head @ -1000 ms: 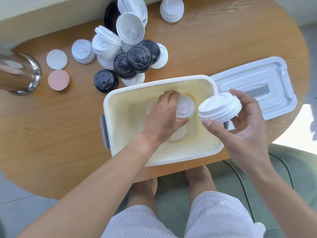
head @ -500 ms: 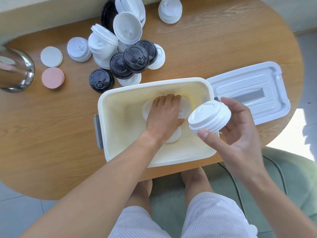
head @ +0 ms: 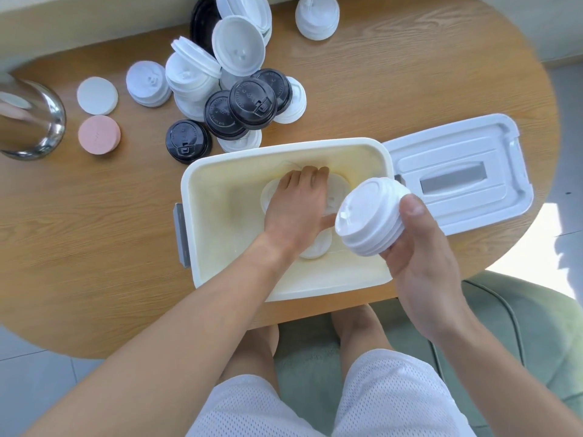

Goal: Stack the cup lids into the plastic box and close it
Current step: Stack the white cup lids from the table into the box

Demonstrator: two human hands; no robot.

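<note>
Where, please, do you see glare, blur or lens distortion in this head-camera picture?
Head view: sunlight blows out the floor patch at the right; the shiny steel container at the left edge is smeared and reflective; the wide lens bows the oval wooden table; the right hand and its stack of white cup lids stay fairly sharp.

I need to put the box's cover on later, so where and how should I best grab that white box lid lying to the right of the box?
Probably by its two short ends, from above. The box lid lies flat on the table, top up, beside the plastic box, with nothing on it. Its grey centre recess looks too shallow for fingers, so spanning the raised rim seems safer.
</note>
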